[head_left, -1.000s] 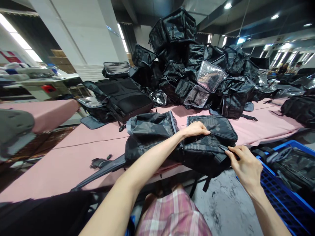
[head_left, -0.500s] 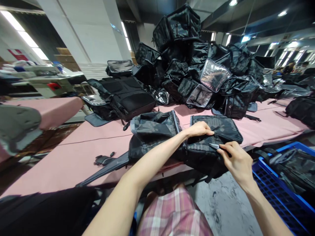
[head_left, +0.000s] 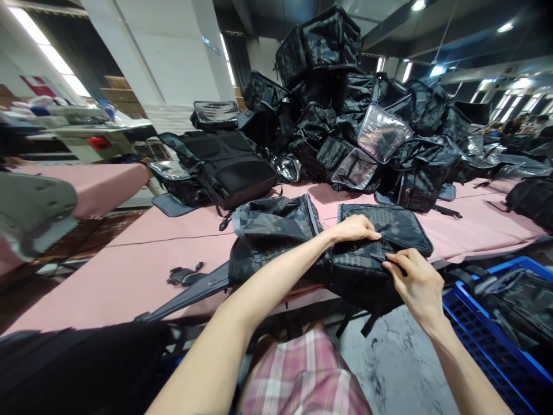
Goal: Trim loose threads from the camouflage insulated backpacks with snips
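Note:
A dark camouflage backpack (head_left: 298, 242) lies on the pink table (head_left: 129, 276) at its near edge, a flap open toward the back. My left hand (head_left: 356, 229) rests palm down on the bag's upper panel, fingers together and pressing the fabric. My right hand (head_left: 412, 279) is pinched at the bag's front edge just below the left hand; in the frames before it held a small metal tool, which is hidden in the fingers now. A long strap (head_left: 190, 294) trails from the bag to the left.
A tall heap of black bags (head_left: 345, 115) fills the back of the table. A flat black bag (head_left: 228, 167) lies at back left. A blue crate (head_left: 496, 323) with bags stands at right on the floor. A small black buckle (head_left: 184, 275) lies on the table.
My right hand has moved left and up along the bag's front edge, closer to my left hand. The small metal tool's tip has gone out of sight.

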Tool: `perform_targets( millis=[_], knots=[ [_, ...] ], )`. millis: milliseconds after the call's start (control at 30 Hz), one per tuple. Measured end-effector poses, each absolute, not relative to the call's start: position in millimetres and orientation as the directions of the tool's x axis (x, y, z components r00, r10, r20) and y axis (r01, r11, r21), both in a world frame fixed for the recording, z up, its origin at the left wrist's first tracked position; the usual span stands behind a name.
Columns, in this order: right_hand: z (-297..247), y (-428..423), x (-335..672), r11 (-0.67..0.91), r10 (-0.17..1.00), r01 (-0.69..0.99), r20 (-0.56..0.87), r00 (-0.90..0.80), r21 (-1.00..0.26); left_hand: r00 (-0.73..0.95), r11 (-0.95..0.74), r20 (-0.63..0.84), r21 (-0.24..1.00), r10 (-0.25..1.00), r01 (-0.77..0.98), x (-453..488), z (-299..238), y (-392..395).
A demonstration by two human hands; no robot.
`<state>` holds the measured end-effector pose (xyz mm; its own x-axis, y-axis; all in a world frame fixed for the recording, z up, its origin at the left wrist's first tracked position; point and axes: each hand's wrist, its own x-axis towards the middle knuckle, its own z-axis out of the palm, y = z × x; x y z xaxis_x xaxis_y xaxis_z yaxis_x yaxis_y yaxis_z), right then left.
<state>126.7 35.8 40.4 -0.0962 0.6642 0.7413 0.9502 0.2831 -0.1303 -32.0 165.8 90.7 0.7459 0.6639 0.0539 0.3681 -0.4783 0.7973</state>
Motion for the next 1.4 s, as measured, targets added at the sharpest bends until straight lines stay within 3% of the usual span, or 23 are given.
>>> perform_targets(
  millis=[167, 467, 667, 833, 1000, 1133, 1233, 1300, 1333, 1400],
  knots=[
    [39, 34, 131, 0.323, 0.691, 0.920, 0.720, -0.070, -0.221, 0.747, -0.486, 0.067, 0.797, 0.661, 0.358, -33, 89, 167],
    [39, 34, 127, 0.271, 0.689, 0.952, 0.719, -0.087, -0.145, 0.740, -0.478, 0.063, 0.799, 0.670, 0.365, -33, 91, 163],
    [41, 34, 126, 0.310, 0.692, 0.925, 0.719, -0.063, -0.218, 0.746, -0.494, 0.084, 0.797, 0.660, 0.347, -32, 88, 167],
    [42, 34, 124, 0.274, 0.692, 0.950, 0.716, -0.087, -0.150, 0.748, -0.490, 0.077, 0.799, 0.659, 0.349, -32, 89, 166],
    [42, 38, 123, 0.375, 0.736, 0.886, 0.668, -0.107, -0.272, 0.751, -0.496, 0.086, 0.799, 0.655, 0.341, -35, 90, 165],
    [43, 31, 125, 0.359, 0.743, 0.902, 0.658, -0.121, -0.240, 0.749, -0.520, 0.097, 0.778, 0.655, 0.354, -38, 88, 165],
    [60, 30, 138, 0.485, 0.785, 0.782, 0.589, -0.192, -0.391, 0.750, -0.567, 0.105, 0.723, 0.653, 0.393, -36, 87, 164],
    [79, 44, 152, 0.464, 0.773, 0.762, 0.627, -0.098, -0.452, 0.742, -0.638, 0.148, 0.635, 0.654, 0.436, -34, 87, 159],
    [90, 57, 159, 0.397, 0.737, 0.812, 0.676, -0.004, -0.429, 0.732, -0.684, 0.191, 0.563, 0.654, 0.464, -33, 87, 154],
    [107, 91, 173, 0.238, 0.710, 0.934, 0.704, 0.022, -0.268, 0.706, -0.768, 0.317, 0.365, 0.634, 0.526, -37, 84, 138]
  ],
)
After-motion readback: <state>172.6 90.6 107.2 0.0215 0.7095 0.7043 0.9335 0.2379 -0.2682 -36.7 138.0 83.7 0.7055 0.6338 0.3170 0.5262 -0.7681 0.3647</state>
